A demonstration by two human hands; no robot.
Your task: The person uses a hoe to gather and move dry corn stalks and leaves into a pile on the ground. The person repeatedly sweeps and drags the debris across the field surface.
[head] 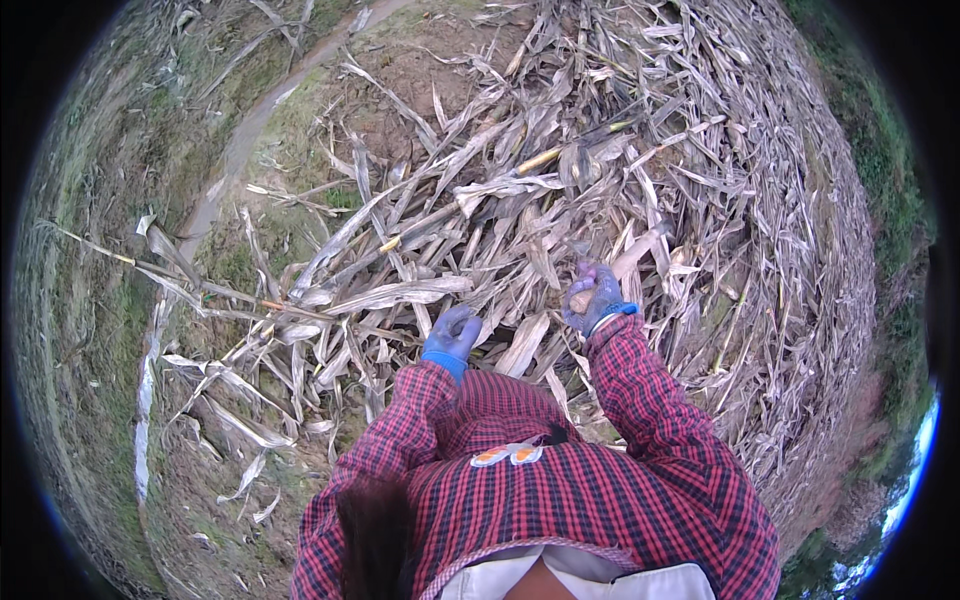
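Observation:
My right hand (595, 298), in a purple-blue knit glove with a blue cuff, is closed around what looks like a wooden handle (636, 253). The handle slants up and right from the fist to a dark end; any blade there cannot be made out. My left hand (451, 335), gloved in blue, hovers lower and to the left with its fingers curled. Whether it grips anything is hidden. Dry corn stalks and leaves (405, 294) lie beneath and around both hands. A broad pale leaf (525, 345) shows between the hands.
Dried corn stalks (720, 165) are heaped thickly ahead and to the right. A long stalk (217, 289) sticks out left over grassy soil (232, 465). A narrow path or channel (247, 139) curves along the left. Green growth (885, 172) borders the far right.

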